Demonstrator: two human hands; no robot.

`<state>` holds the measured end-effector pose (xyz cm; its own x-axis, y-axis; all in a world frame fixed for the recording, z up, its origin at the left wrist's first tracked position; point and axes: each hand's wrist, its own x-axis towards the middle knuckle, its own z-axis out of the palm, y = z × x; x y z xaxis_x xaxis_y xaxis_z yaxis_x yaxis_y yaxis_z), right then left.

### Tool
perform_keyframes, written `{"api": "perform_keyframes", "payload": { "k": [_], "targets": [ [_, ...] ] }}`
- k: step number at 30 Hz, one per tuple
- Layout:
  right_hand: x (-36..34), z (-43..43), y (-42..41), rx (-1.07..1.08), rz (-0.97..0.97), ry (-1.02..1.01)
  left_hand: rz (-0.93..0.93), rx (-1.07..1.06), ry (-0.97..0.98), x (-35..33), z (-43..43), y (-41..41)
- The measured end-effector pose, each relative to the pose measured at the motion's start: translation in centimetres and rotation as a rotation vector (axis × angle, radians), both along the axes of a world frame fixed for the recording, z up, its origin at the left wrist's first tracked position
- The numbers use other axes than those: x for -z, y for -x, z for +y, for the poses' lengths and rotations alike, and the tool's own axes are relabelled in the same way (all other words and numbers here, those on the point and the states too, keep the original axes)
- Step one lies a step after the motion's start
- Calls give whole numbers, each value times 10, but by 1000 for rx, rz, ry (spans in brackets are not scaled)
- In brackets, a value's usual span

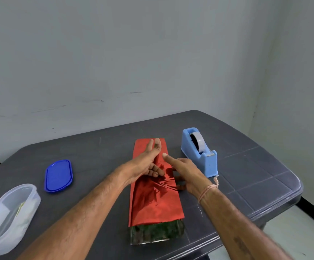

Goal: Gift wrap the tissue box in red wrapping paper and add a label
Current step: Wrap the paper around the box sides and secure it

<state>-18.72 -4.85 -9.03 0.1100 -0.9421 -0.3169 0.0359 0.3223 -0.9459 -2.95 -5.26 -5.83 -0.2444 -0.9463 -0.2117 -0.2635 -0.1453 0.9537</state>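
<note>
Left hand (pixel 148 163) pressing red wrapping paper (pixel 156 203) (crinkled), right hand (pixel 189 174) alongside

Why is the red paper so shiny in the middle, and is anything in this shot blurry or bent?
Head view: the foil-like red wrapping paper mirrors the room's soft light, so bright streaks show along its creases. Head view: the right forearm smears toward the lower corner, probably motion blur. Head view: the wide lens bows the table edge, and shadows are faint.

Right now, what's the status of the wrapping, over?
Left hand presses red wrapping paper onto tissue box. Right hand alongside, forefinger out. Near end uncovered. Nothing blocking.
</note>
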Motion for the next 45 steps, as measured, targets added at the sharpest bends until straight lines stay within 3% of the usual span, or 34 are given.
{"api": "perform_keyframes", "payload": {
  "k": [5,7,10,12,15,19,32,41,45],
  "targets": [
    [6,-5,-3,34,58,2,58,-38,46,5,0,-2],
    [10,-6,-2,36,49,-7,24,-135,180,9,1,-7],
    [13,-6,0,45,55,-11,-445,-273,506,19,3,-26],
    [15,-5,-1,56,56,-10,-701,-257,514,32,8,-39],
    [14,-3,-2,55,38,-10,-638,-165,309,49,18,-44],
    [12,-1,0,43,26,-23,-493,-148,229,60,25,-37],
    [24,-9,2,48,-26,-37,-660,-152,227,53,26,-30],
    [27,-10,0,55,-26,-46,-589,-190,221,56,33,-28],
    [28,-9,0,43,-37,-46,-839,-68,425,56,33,-26]
  ]
}}
